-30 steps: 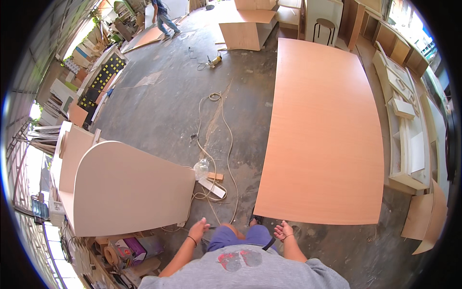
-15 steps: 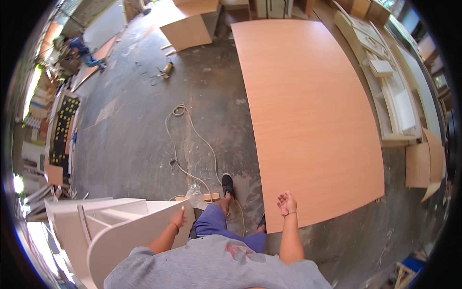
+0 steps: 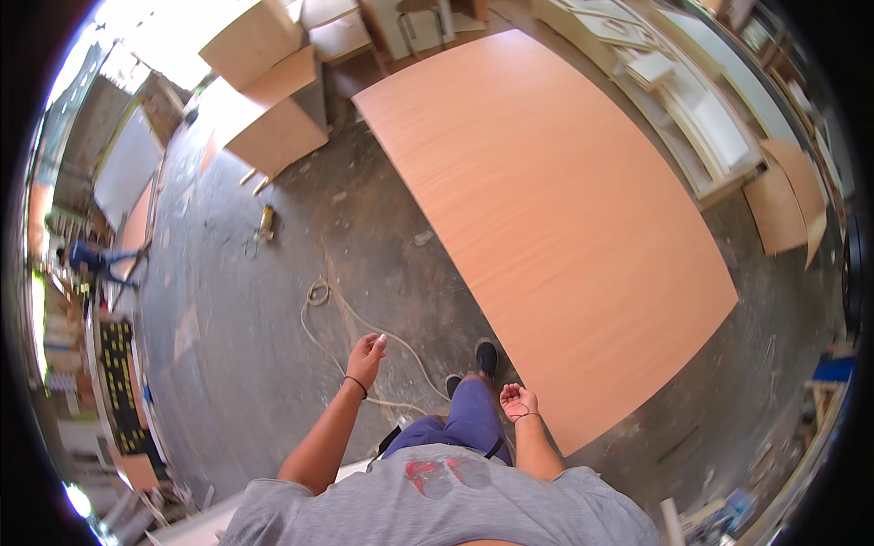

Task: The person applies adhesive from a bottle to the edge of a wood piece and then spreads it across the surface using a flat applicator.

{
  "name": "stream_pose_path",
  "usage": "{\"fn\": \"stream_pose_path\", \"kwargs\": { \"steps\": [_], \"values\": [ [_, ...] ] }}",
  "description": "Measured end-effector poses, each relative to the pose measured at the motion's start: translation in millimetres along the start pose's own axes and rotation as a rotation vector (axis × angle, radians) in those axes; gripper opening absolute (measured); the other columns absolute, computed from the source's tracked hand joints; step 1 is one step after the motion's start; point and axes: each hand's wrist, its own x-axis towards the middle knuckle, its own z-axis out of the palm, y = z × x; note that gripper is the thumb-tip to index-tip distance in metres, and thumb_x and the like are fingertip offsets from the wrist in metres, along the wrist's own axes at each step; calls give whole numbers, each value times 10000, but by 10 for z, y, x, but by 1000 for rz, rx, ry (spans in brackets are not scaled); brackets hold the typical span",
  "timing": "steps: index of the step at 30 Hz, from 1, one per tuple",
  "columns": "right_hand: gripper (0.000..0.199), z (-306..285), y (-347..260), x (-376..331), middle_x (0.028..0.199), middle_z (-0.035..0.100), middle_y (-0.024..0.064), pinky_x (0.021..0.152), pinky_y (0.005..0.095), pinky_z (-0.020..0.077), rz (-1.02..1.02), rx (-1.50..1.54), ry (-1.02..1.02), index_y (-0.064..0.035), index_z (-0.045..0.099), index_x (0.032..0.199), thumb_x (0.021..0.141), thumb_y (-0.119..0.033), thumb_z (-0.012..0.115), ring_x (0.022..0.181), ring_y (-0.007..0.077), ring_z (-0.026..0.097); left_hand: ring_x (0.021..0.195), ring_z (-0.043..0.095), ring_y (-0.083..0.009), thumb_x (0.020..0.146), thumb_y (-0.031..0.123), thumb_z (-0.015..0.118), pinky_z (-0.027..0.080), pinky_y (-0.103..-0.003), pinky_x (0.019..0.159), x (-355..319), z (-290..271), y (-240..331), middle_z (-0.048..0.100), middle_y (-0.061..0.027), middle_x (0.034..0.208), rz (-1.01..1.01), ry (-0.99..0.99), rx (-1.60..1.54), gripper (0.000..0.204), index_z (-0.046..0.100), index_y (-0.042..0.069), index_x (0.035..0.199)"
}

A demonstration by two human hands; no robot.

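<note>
My left hand [image 3: 365, 358] is held out over the floor in front of me, fingers loosely bent, with nothing visible in it. My right hand [image 3: 517, 400] is palm up with lightly curled fingers, also holding nothing I can see. It is beside the near left edge of a large orange-brown wood-grain panel [image 3: 555, 227], seemingly not touching it. The panel lies flat and stretches away to the far side. A pale cable [image 3: 401, 335] with a coil runs across the floor beyond my left hand.
A yellow power tool [image 3: 266, 222] sits on the floor ahead left. Wooden cabinet boxes [image 3: 278, 136] stand at the back. Pale cabinet frames [image 3: 683, 109] line the far right. Another person [image 3: 91, 259] is at the far left. A white furniture edge [image 3: 205, 528] shows behind me.
My view has turned, so the panel slants and the white cabinet at left has mostly left the picture. My left hand moved forward and right. A step has brought both shoes into view.
</note>
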Motion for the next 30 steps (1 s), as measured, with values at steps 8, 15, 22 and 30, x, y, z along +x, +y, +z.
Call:
{"fn": "stream_pose_path", "kwargs": {
  "steps": [8,15,22,30],
  "values": [
    [310,-270,352,1282,775,673,141,656,445,601,-47,637,243,23,614,828,910,-276,603,720,302,671,1145,613,-327,847,466,736,493,-387,958,1559,767,1295,555,-224,1337,506,-214,725,825,391,-22,1415],
    [414,575,842,1926,883,716,116,614,409,595,-323,851,165,-67,673,981,867,-462,631,745,278,696,1399,334,-387,824,556,703,314,-451,1142,2892,1467,1866,368,-233,1505,620,-393,1115,923,347,-14,1457],
    [539,1880,882,2208,1137,696,64,787,523,564,-370,1102,-202,-165,646,1182,864,-582,524,1023,299,665,1435,265,-392,835,563,686,263,-478,1167,3869,2212,2350,306,-225,1544,890,-523,1280,934,319,-6,1478],
    [542,2324,840,2304,1149,690,63,797,526,559,-506,1224,-90,-166,642,1190,867,-583,517,1035,300,658,1499,63,-378,815,637,658,118,-559,1191,4482,2992,2748,127,-178,1620,967,-713,1551,982,282,69,1522]
  ]
}}
